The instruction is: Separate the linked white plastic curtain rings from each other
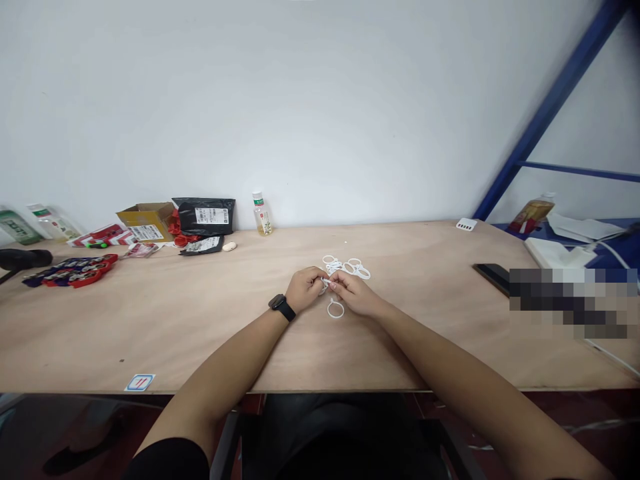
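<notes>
Near the middle of the table, my left hand and my right hand meet with their fingertips pinched together. Between them they hold a small white ring-like piece, largely covered by the fingers. Just below the fingers a single thin white ring with a small tab at its top lies flat. Behind the hands is a loose pile of similar white rings, some overlapping. A black watch is on my left wrist.
At the back left are a cardboard box, a black parcel bag and a bottle. Red and dark blue items lie farther left. On the right are a phone, a white charger block and a blue metal frame.
</notes>
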Demonstrator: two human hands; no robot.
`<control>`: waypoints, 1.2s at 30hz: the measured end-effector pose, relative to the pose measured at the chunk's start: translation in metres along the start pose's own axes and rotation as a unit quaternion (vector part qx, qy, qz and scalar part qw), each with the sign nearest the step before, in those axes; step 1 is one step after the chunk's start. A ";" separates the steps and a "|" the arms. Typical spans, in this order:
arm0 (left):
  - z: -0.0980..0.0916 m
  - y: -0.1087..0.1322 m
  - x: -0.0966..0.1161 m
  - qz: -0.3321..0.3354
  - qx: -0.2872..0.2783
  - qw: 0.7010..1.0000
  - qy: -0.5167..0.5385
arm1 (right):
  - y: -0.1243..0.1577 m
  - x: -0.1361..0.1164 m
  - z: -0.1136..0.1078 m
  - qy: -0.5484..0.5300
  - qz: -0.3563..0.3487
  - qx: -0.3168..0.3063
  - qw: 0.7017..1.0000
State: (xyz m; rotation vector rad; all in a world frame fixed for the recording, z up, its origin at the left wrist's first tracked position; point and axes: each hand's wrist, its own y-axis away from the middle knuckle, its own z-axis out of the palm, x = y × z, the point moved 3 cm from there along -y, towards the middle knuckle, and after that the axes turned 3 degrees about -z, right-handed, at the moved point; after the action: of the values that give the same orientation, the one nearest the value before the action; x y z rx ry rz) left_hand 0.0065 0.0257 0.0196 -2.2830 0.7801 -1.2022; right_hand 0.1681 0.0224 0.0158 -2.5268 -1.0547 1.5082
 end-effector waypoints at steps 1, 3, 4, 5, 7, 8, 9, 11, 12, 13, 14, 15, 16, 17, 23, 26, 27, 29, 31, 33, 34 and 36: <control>0.000 0.000 -0.001 -0.004 0.004 1.000 -0.001 | -0.001 -0.001 -0.001 0.016 -0.013 0.013 1.000; 0.000 0.001 -0.003 -0.017 0.015 1.000 -0.005 | -0.002 -0.003 -0.006 0.059 -0.040 0.055 0.996; 0.000 0.001 -0.005 -0.023 0.023 0.999 -0.007 | -0.003 -0.002 -0.009 0.083 -0.047 0.083 0.992; -0.001 0.001 -0.007 -0.028 0.031 0.999 -0.008 | -0.004 -0.001 -0.013 0.106 -0.047 0.110 0.987; -0.002 0.000 -0.009 -0.031 0.043 0.999 -0.011 | -0.005 0.004 -0.019 0.138 -0.027 0.153 0.978; -0.002 0.000 -0.011 -0.030 0.048 0.998 -0.015 | -0.006 0.008 -0.022 0.149 -0.014 0.166 0.975; -0.003 0.000 -0.012 -0.029 0.050 0.998 -0.019 | -0.006 0.011 -0.024 0.160 -0.002 0.171 0.972; -0.003 0.000 -0.012 -0.024 0.040 0.999 -0.027 | -0.007 0.015 -0.027 0.182 0.012 0.167 0.969; -0.002 0.000 -0.011 -0.021 0.025 0.999 -0.030 | -0.007 0.016 -0.028 0.193 0.016 0.163 0.967; -0.001 0.000 -0.010 -0.016 -0.002 0.999 -0.034 | -0.007 0.017 -0.029 0.201 0.019 0.161 0.966; 0.001 0.001 -0.008 -0.011 -0.040 0.998 -0.039 | -0.007 0.017 -0.029 0.206 0.022 0.159 0.965; 0.003 0.002 -0.006 -0.006 -0.087 0.995 -0.045 | -0.007 0.017 -0.029 0.208 0.024 0.158 0.965; 0.006 0.003 -0.005 -0.004 -0.137 0.989 -0.053 | -0.007 0.017 -0.029 0.208 0.025 0.159 0.965; 0.008 0.005 -0.003 -0.004 -0.182 0.981 -0.061 | -0.007 0.016 -0.029 0.204 0.023 0.161 0.965; 0.014 0.008 -0.003 0.004 -0.240 0.965 -0.102 | -0.006 0.011 -0.024 0.171 0.005 0.152 0.974; 0.016 0.007 -0.006 0.022 -0.214 0.968 -0.129 | -0.006 0.008 -0.020 0.170 0.006 0.113 0.979; 0.016 0.007 -0.006 0.025 -0.200 0.970 -0.136 | -0.006 0.007 -0.018 0.171 0.006 0.097 0.981; 0.015 0.006 -0.006 0.026 -0.162 0.976 -0.144 | -0.005 0.006 -0.016 0.167 0.003 0.067 0.984; 0.012 0.005 -0.005 0.024 -0.112 0.983 -0.144 | -0.005 0.005 -0.014 0.160 0.001 0.050 0.986; 0.009 0.003 -0.002 0.025 -0.069 0.987 -0.144 | -0.005 0.004 -0.013 0.151 0.001 0.036 0.988; 0.007 0.003 -0.001 0.029 -0.056 0.987 -0.145 | -0.005 0.004 -0.012 0.144 0.002 0.028 0.989; 0.006 0.003 0.002 0.046 -0.046 0.987 -0.144 | -0.005 0.004 -0.011 0.122 0.004 0.018 0.992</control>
State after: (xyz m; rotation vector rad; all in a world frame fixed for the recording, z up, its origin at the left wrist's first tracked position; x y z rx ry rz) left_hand 0.0116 0.0229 0.0152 -2.3944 0.8346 -0.7856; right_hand 0.1750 0.0314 0.0202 -2.6081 -0.9732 1.1683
